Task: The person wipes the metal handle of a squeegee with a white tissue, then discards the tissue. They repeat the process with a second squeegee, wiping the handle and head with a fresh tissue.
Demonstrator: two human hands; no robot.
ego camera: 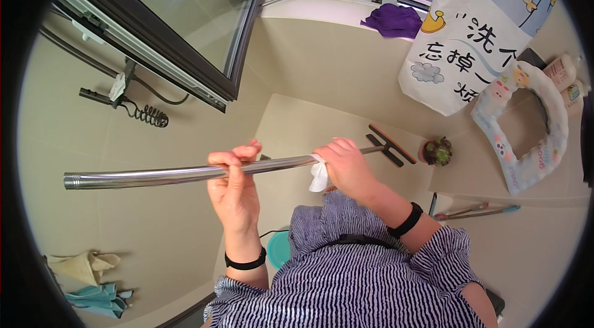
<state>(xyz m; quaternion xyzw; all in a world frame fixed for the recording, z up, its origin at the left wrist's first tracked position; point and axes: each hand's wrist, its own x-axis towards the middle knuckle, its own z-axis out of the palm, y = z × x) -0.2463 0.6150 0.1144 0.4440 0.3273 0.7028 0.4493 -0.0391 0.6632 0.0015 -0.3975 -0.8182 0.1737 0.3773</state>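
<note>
My left hand (pixel 235 184) is closed around the middle of a shiny metal pole (pixel 171 176), thumb and fingers wrapped over it. Farther along, my right hand (pixel 343 165) grips the same pole with a white wipe (pixel 319 176) pressed against it and hanging below. The pole runs roughly level across the view. Its ribbed end points left, and its thinner far part leads to a floor squeegee head (pixel 391 145) with dark bars and an orange edge near the floor.
An open window sash (pixel 236 49) juts in at upper left. A hose and coiled cord (pixel 148 116) hang on the left wall. A potted succulent (pixel 436 151) stands in the corner beyond the squeegee. A purple cloth (pixel 393 20) lies on the sill, and a turquoise basin (pixel 279 250) sits low beside me.
</note>
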